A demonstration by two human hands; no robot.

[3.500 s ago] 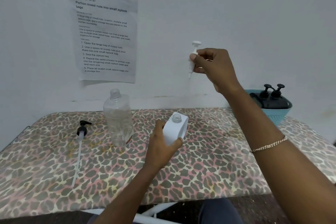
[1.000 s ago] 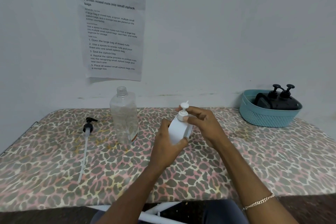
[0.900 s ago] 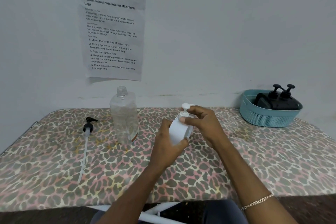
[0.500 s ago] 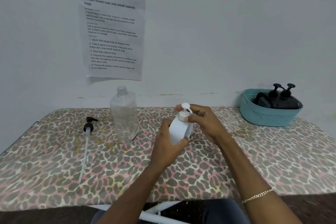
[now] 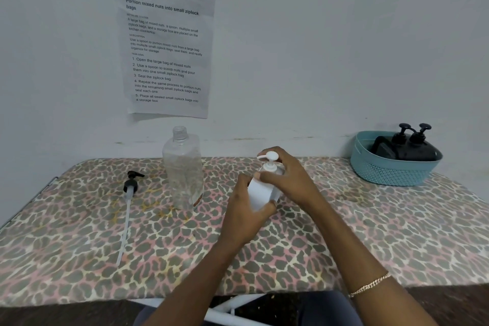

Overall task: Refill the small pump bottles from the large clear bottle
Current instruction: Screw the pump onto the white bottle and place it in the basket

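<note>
On the table (image 5: pixel 370 233) the large clear bottle (image 5: pixel 183 169) stands uncapped, just left of the small white pump bottle (image 5: pixel 262 194) gripped by the left hand (image 5: pixel 244 216). The fingers (image 5: pixel 264 175) of the right hand (image 5: pixel 293 182) pinch its pump collar (image 5: pixel 270 167): re-capping seems in hand, and next calls for twisting it snug.

My right hand (image 5: pixel 291 182) has brought the white pump (image 5: pixel 270 159) down from up by the wall into the neck of the white bottle (image 5: pixel 262 193). Since then I've been twisting it, and its spout now points left.
</note>
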